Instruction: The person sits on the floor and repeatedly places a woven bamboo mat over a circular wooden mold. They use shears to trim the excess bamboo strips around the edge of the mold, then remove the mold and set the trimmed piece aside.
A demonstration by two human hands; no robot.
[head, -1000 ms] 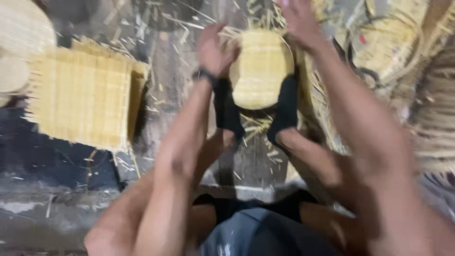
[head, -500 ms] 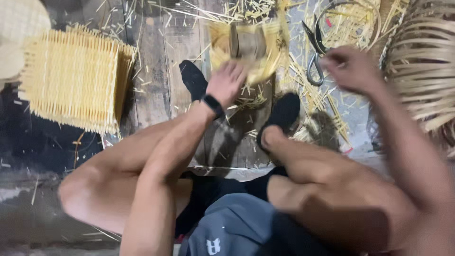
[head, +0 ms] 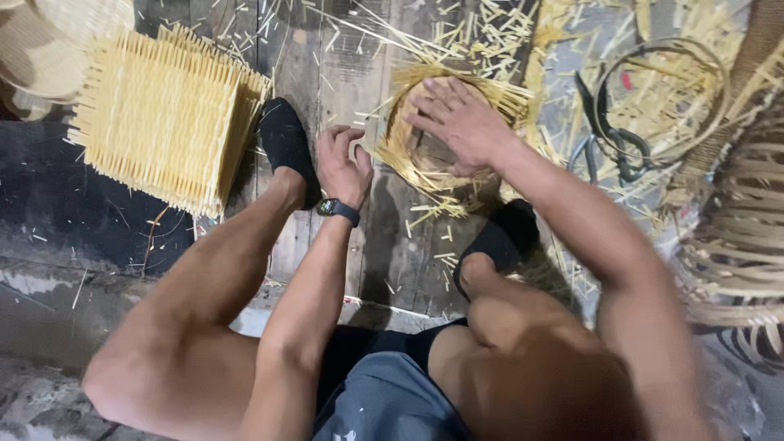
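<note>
A small round woven bamboo piece [head: 425, 159] with loose strip ends sticking out lies on the wooden floor between my feet. My right hand [head: 459, 121] lies flat on top of it, fingers spread, pressing it down. My left hand [head: 341, 166] hovers just left of it with fingers curled, nothing clearly held; a dark watch sits on that wrist. Both feet wear black socks.
A stack of square woven bamboo mats [head: 167, 114] lies to the left. Black shears [head: 611, 139] and a hoop [head: 661, 98] sit at the right among cut bamboo scraps. A large open-weave basket [head: 739, 229] stands at the far right. Round woven pieces [head: 61, 41] lie top left.
The woven piece has come down onto the floor. My right hand moved left from near the shears onto it. My left hand let go and drew back to its left side.
</note>
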